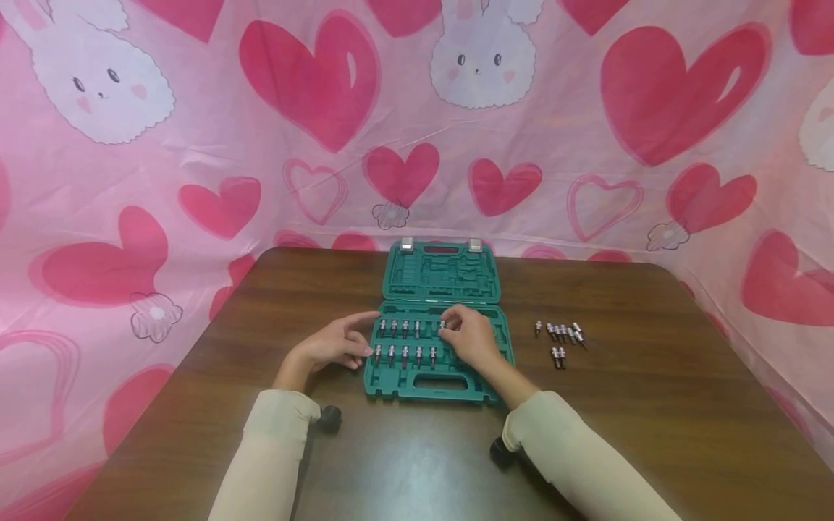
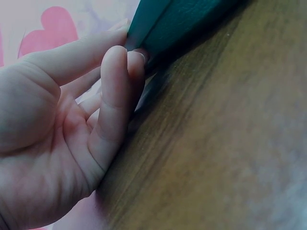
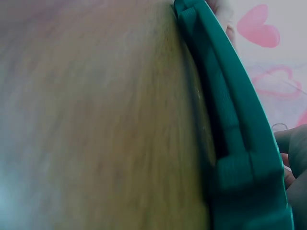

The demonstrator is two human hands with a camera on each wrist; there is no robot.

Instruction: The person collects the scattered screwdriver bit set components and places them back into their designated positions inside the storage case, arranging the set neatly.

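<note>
A green plastic tool case [image 1: 391,380] lies unfolded on the table. Two rows of silver bit sockets with dark tips [image 1: 405,354] sit in its near half. At the case's left edge is my left hand [image 1: 332,342], index finger stretched along the rim. In the left wrist view, its thumb and curled fingers [image 2: 112,96] hold the case's edge [image 2: 158,24]. My right hand [image 1: 472,338] pinches a silver bit socket [image 1: 442,325] over the upper row, right of the seated ones. The right wrist view shows mostly the case's front side [image 3: 230,105]; the pinched socket is hidden there.
Several loose bit sockets [image 1: 560,333] lie on the brown wooden table [image 1: 625,405] to the right of the case. The raised lid [image 1: 439,271] stands behind with two metal latches. Pink heart-patterned cloth [image 1: 554,239] hangs around the table's back and sides.
</note>
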